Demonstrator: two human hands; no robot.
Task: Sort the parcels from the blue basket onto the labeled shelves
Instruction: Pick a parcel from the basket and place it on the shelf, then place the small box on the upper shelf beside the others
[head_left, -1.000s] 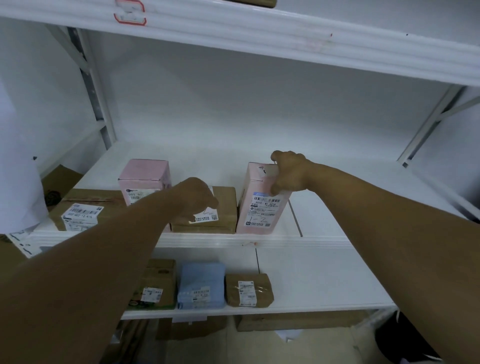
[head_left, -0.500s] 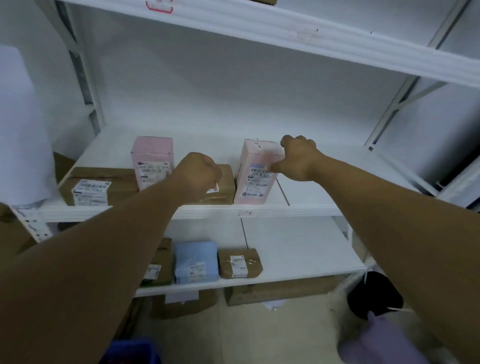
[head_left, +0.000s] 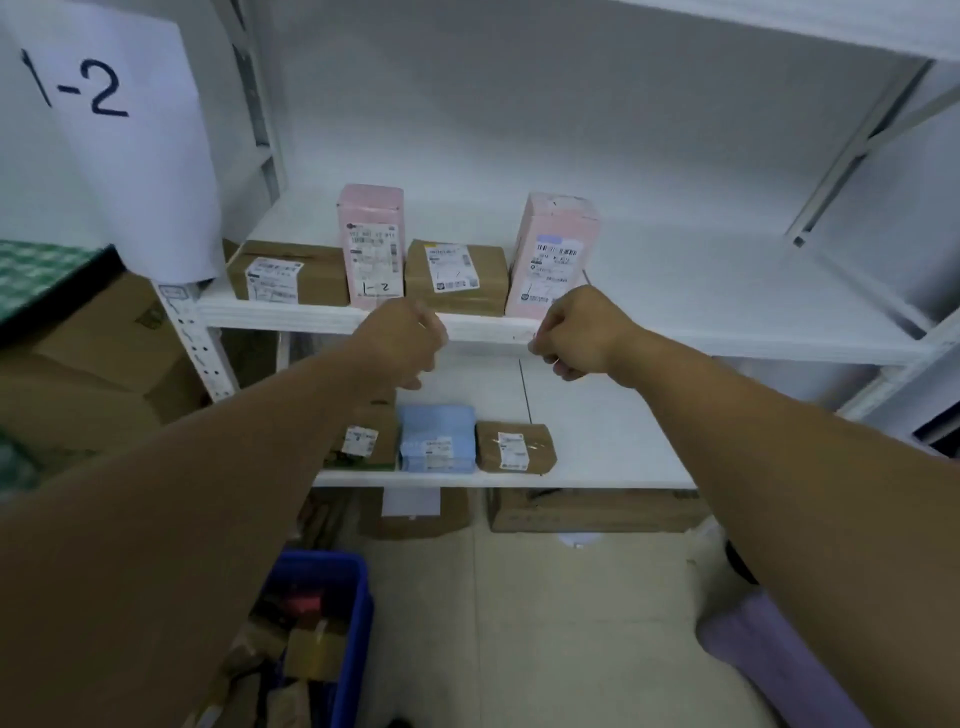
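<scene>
Presently: pink box (head_left: 556, 249), upright at shelf (head_left: 727, 291) front edge, behind right hand (head_left: 576, 338); likely light, stiff card, best gripped by long sides. Left hand (head_left: 402, 340) likewise: fingers curled, empty.

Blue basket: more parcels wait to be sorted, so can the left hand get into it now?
Probably yes. The left hand looks empty, and the blue basket stands open-topped on the floor below it, with nothing over its parcels.
</scene>
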